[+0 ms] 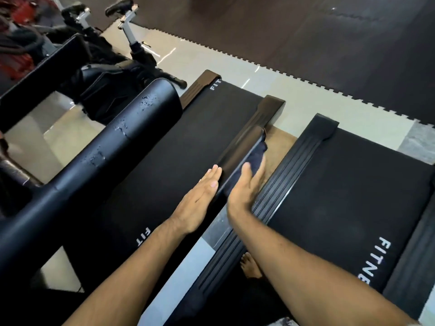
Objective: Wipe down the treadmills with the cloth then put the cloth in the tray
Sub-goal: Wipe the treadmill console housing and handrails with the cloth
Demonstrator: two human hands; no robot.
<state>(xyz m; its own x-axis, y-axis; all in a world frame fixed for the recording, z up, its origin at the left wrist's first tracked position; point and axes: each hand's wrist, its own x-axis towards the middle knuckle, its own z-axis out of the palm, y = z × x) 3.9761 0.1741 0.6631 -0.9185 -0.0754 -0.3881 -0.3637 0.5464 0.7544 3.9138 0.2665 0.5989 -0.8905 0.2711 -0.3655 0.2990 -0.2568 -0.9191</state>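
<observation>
a dark interlocking floor mat spreads far beyond the fingers, edged by pale tiled floor. two black treadmills lie side by side: the left treadmill runs under and ahead of the left fingers, and the right treadmill lies to the right of both hands, its ribbed edge passing under the right forearm. a thick padded handrail, its skin scuffed and peeling, slants across well to the left of the fingers, with an exercise bike farther off beyond it. the left treadmill's side rail runs between the two hands and on ahead of them. the dark cloth is draped over this rail, right at the right fingers and bunched just past them. the left hand lies flat on the belt, fingers straight and together, released, their tips just beside the rail's inner edge. the right hand grasps the cloth against the rail, thumb on top and fingers reaching down the outer side, partly hidden. a bare foot stands on the floor below the right forearm, between the treadmills.
</observation>
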